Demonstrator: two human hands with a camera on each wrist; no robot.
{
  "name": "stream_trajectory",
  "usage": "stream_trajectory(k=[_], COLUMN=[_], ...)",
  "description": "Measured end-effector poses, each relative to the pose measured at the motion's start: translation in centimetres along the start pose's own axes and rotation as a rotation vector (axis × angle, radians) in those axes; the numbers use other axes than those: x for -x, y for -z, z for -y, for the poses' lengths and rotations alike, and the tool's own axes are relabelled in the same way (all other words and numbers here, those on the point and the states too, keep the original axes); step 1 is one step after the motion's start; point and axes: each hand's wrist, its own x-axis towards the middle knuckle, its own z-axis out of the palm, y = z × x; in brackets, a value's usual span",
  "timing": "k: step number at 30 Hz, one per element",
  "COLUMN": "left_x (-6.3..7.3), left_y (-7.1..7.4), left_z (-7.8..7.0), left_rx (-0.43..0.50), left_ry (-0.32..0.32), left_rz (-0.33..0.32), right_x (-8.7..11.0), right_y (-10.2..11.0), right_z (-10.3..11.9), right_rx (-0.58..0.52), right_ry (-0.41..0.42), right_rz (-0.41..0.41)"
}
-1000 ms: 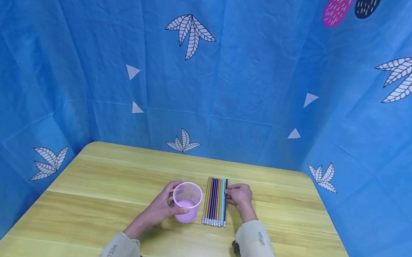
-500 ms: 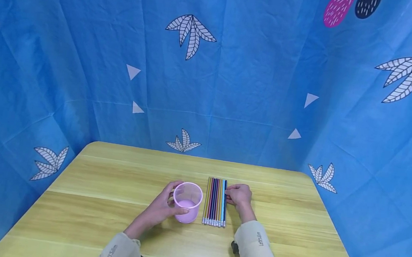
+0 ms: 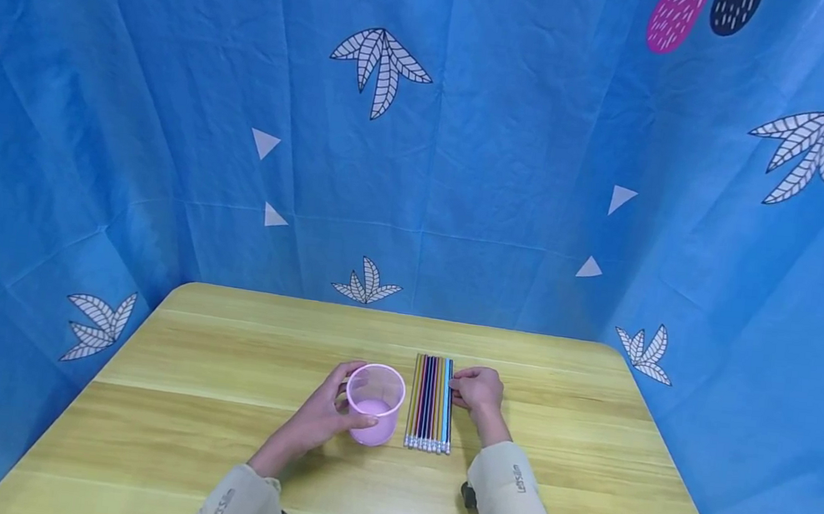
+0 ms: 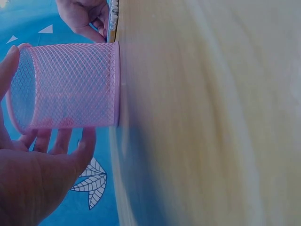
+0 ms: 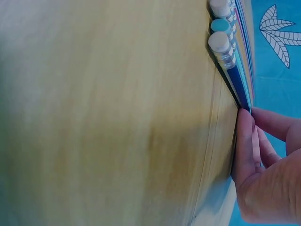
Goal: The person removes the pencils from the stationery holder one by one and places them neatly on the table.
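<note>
My left hand (image 3: 320,415) holds a pink mesh pencil cup (image 3: 373,430) from its left side, thumb near the rim. The cup stands upright on the table, with nothing showing inside it. Right of it lies a row of several coloured pencils (image 3: 429,401), side by side, eraser ends toward me. Thumb and forefinger of my right hand (image 3: 479,388) pinch the dark blue pencil (image 5: 239,87) at the row's right end, partway along its length. That pencil lies close against the light blue one; its white eraser (image 5: 219,42) shows in the right wrist view, and its far part is hidden behind the fingers.
The light wooden table (image 3: 214,420) has rounded far corners. Blue patterned cloth (image 3: 429,167) hangs behind it and along both sides. Dark wrist devices (image 3: 470,495) show at the sleeve cuffs.
The dark blue pencil has shifted slightly left, closing the small gap to the row, and my right hand has moved left with it. The left hand and the cup stay put.
</note>
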Motion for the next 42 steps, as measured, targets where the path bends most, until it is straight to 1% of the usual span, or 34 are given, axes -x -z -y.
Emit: stream_trajectory(k=[11,18,23,26,31,34,36,38,40,42], left_x=[-0.2,-0.1,0.0,0.0,0.1,0.2,0.3,0.4,0.4,0.3], left_y=[0.0,-0.1,-0.2,-0.3,-0.5,-0.3,0.0,0.6,1.6,2.9], left_z=[0.4,0.4,0.3,0.3,0.3,0.3,0.1,-0.1,-0.3,-0.5], left_rx=[0.016,0.007,0.005,0.004,-0.037,-0.102,-0.174,-0.286,-0.412,-0.540], left_ry=[-0.007,0.000,0.007,0.000,-0.027,-0.050,-0.054,-0.055,-0.066,-0.111], left_rz=[0.005,0.003,-0.004,-0.008,-0.013,-0.009,-0.005,-0.002,0.003,-0.001], right_x=[0.4,0.4,0.5,0.7,1.2,1.6,1.9,2.3,2.6,3.1], right_y=[0.2,0.4,0.5,0.6,0.9,1.4,1.8,2.4,3.1,3.9], right_z=[0.2,0.3,0.4,0.6,1.0,1.1,1.1,1.2,1.3,1.5], right_rx=[-0.007,-0.011,-0.001,0.009,0.015,0.033,0.066,0.138,0.211,0.273], right_ry=[-0.009,-0.015,-0.002,0.007,0.049,0.089,0.127,0.180,0.235,0.281], right_rz=[0.010,0.018,0.024,0.032,0.062,0.095,0.114,0.117,0.122,0.131])
